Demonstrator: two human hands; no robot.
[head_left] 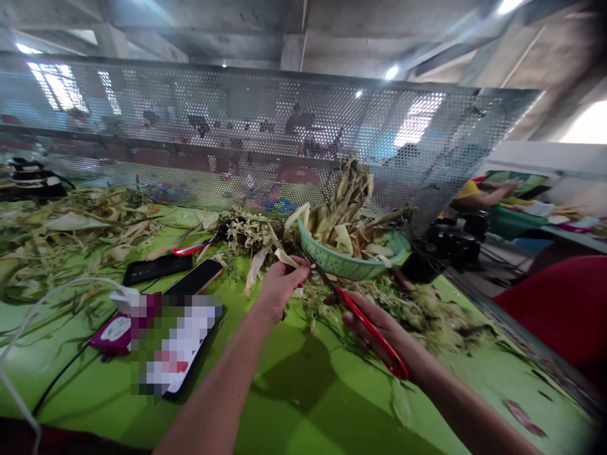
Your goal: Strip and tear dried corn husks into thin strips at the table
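Pinched between the fingers of my left hand (281, 287) is a pale piece of corn husk (286, 258). My right hand (379, 328) grips red-handled scissors (363, 316), whose dark blades point up and left, close to the left fingertips. Just beyond both hands stands a green plastic basket (351, 266), filled with dry corn husks (353, 202). Cut husk scraps (251, 237) lie left of the basket, and a heap of stringy corn silk and trimmings (427, 316) spreads in front of it and to the right.
Left on the green table (294, 404) are a red cutter (193, 247), dark phones (159, 268), a blurred-out phone (183, 347) and a purple power strip (116, 328) with a white cable. More husks (71, 234) lie farther left. A perforated metal screen (227, 139) closes the back; a co-worker's arm (488, 197) shows at right.
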